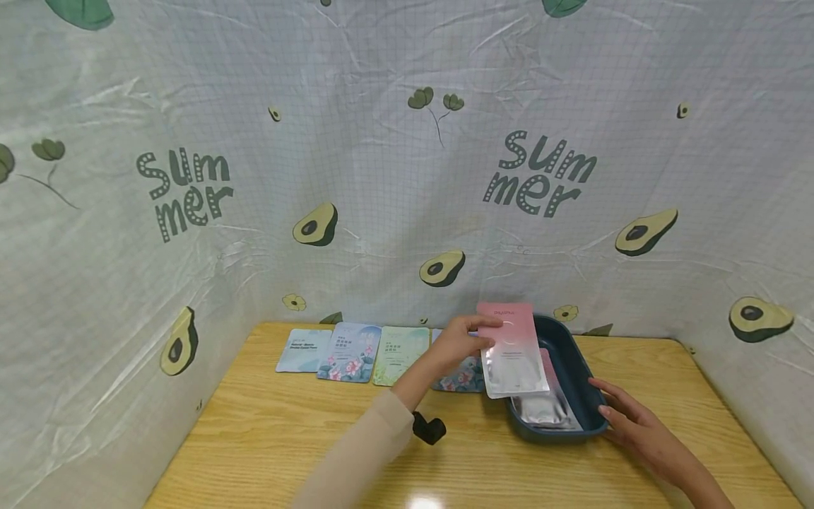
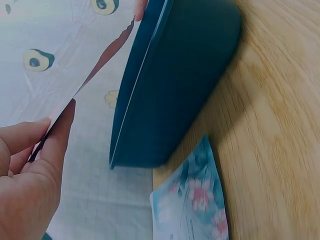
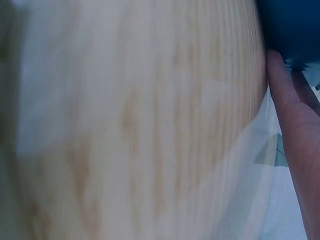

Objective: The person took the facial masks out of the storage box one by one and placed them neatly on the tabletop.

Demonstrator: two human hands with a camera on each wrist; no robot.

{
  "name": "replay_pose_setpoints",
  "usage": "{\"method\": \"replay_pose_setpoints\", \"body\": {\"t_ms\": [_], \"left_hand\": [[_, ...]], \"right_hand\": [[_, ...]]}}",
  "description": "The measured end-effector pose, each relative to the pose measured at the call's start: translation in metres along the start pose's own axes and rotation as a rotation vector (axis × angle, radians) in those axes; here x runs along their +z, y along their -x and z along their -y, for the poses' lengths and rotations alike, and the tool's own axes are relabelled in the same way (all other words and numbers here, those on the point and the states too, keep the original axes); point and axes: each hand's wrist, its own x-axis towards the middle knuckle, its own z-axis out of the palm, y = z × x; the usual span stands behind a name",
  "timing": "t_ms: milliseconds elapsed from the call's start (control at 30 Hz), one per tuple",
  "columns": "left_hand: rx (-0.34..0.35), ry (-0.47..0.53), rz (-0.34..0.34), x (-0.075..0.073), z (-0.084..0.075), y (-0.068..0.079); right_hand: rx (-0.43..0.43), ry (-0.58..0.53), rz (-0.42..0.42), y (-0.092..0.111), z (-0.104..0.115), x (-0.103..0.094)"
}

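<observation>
My left hand (image 1: 454, 346) pinches a pink-and-silver sachet (image 1: 515, 360) by its left edge, thumb on one face and fingers on the other. The sachet hangs tilted over the left side of a dark blue plastic bin (image 1: 566, 346). Inside the bin lies another pink-and-silver sachet (image 1: 550, 406), partly covered by the held one. At the bin's right side, my right hand (image 1: 636, 424) touches the outer wall and rim with extended fingers. The left wrist view shows the held sachet (image 2: 107, 57) edge-on beside the bin (image 2: 185, 85).
Left of the bin, packets lie in a row on the wooden table (image 1: 254, 438): a pale blue one (image 1: 297, 351), a blue floral one (image 1: 348, 352), a green one (image 1: 400, 353) and another blue floral one (image 1: 459, 380), partly behind my left hand. A patterned sheet (image 1: 369, 162) hangs behind.
</observation>
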Motion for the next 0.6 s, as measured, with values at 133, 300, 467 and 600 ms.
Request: {"method": "replay_pose_setpoints", "body": {"t_ms": [133,300,467,600], "left_hand": [[0.002,-0.011,-0.020,-0.010,-0.001,0.006],[-0.009,-0.010,-0.041,-0.022,-0.003,0.015],[-0.004,-0.051,-0.046,-0.032,-0.004,0.023],[-0.012,-0.052,-0.046,-0.040,-0.002,0.029]], "right_hand": [[0.000,-0.007,0.013,-0.001,0.000,-0.001],[0.001,0.002,0.019,-0.002,-0.001,-0.002],[0.015,0.016,0.014,-0.001,-0.001,-0.002],[0.023,0.016,0.019,-0.001,0.000,-0.002]]}}
